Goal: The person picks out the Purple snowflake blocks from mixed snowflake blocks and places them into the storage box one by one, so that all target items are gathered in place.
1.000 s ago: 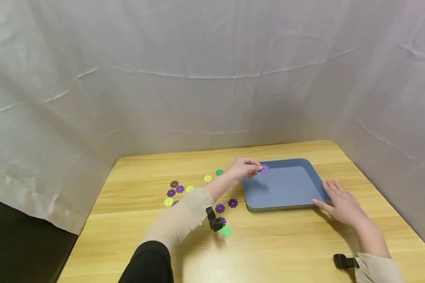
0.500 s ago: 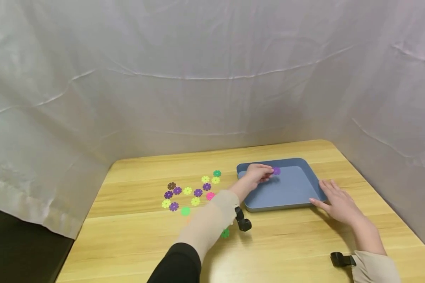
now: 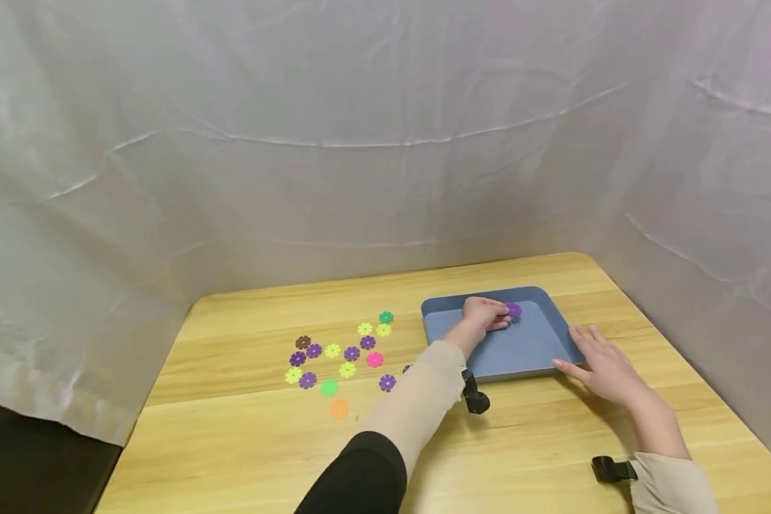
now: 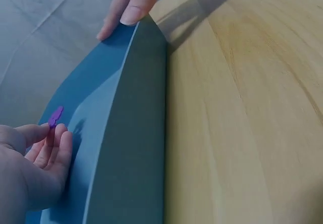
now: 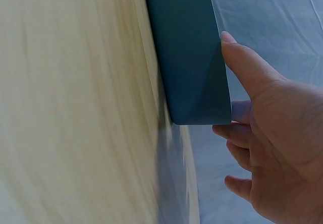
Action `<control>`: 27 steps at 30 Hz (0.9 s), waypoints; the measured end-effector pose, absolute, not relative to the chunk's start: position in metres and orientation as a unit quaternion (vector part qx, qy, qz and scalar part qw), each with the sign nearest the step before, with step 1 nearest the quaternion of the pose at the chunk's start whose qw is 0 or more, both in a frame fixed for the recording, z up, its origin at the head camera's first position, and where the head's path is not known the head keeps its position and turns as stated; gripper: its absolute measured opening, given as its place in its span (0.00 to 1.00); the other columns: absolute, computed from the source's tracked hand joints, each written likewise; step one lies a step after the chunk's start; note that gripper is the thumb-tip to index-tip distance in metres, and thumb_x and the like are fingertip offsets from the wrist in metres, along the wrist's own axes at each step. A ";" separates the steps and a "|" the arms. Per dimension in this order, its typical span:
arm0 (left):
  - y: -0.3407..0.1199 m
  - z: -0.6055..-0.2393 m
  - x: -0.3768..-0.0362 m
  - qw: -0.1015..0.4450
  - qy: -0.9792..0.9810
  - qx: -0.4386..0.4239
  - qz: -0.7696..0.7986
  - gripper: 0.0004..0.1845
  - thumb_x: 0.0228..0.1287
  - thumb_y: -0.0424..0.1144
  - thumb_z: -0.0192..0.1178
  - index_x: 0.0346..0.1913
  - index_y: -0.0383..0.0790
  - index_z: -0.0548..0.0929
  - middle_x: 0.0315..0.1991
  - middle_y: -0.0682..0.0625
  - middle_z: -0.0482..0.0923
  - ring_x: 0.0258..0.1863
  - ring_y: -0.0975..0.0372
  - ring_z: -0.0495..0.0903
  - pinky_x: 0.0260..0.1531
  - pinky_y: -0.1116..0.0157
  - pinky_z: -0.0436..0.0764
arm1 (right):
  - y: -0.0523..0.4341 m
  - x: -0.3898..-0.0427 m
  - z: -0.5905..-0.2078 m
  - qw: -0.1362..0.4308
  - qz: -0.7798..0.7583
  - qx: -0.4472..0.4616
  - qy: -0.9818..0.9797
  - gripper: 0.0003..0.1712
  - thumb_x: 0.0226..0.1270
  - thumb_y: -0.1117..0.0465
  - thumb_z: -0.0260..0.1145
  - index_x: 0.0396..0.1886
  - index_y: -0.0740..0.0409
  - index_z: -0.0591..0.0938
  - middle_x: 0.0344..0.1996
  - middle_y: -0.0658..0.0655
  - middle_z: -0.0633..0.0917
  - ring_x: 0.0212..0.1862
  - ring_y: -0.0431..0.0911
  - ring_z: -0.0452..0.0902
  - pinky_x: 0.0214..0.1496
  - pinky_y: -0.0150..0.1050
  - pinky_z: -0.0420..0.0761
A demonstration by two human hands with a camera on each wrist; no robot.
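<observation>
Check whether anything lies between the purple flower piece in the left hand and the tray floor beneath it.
Nothing visible does. The left hand pinches the purple flower piece over the blue tray, whose floor beneath is bare.

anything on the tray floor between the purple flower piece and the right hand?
No. In the head view the tray floor between the purple flower piece in the left hand and the right hand is bare.
</observation>
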State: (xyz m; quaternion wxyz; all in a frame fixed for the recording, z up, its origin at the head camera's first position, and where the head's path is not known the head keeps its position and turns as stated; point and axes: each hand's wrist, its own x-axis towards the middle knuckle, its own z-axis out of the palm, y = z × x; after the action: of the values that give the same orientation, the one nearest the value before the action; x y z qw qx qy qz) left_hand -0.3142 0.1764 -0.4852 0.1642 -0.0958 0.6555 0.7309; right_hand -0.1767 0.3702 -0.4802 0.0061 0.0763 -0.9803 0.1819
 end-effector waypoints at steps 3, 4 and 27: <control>0.184 -0.486 -0.316 0.160 0.669 -0.121 0.716 0.03 0.56 0.24 0.66 0.34 0.29 0.86 0.28 0.38 0.87 0.16 0.65 0.80 0.32 0.63 0.87 | 0.367 -0.176 -0.481 0.008 0.185 0.076 -0.980 0.52 0.69 0.38 0.58 0.73 0.74 0.54 0.71 0.78 0.55 0.74 0.72 0.42 0.69 0.71 0.48; 0.185 -0.487 -0.317 0.159 0.673 -0.131 0.710 0.02 0.56 0.24 0.67 0.33 0.30 0.86 0.27 0.39 0.87 0.16 0.65 0.81 0.31 0.64 0.87 | 0.366 -0.175 -0.481 0.008 0.186 0.076 -0.980 0.52 0.69 0.38 0.58 0.73 0.74 0.54 0.71 0.78 0.55 0.74 0.72 0.42 0.69 0.71 0.48; 0.165 -0.481 -0.330 0.134 0.782 -0.078 0.604 0.09 0.53 0.30 0.71 0.39 0.34 0.88 0.27 0.45 0.87 0.27 0.57 0.88 0.26 0.65 0.86 | 0.351 -0.198 -0.482 -0.002 0.191 0.094 -0.977 0.53 0.68 0.37 0.58 0.73 0.73 0.53 0.72 0.78 0.55 0.74 0.72 0.42 0.70 0.72 0.48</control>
State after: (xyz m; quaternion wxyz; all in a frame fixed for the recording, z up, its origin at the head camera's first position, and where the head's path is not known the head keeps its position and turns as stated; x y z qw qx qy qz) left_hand -0.3302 0.1645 -0.4813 0.1342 -0.0784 0.7815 0.6042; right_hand -0.1976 0.3508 -0.4825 -0.0018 0.0936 -0.9772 0.1907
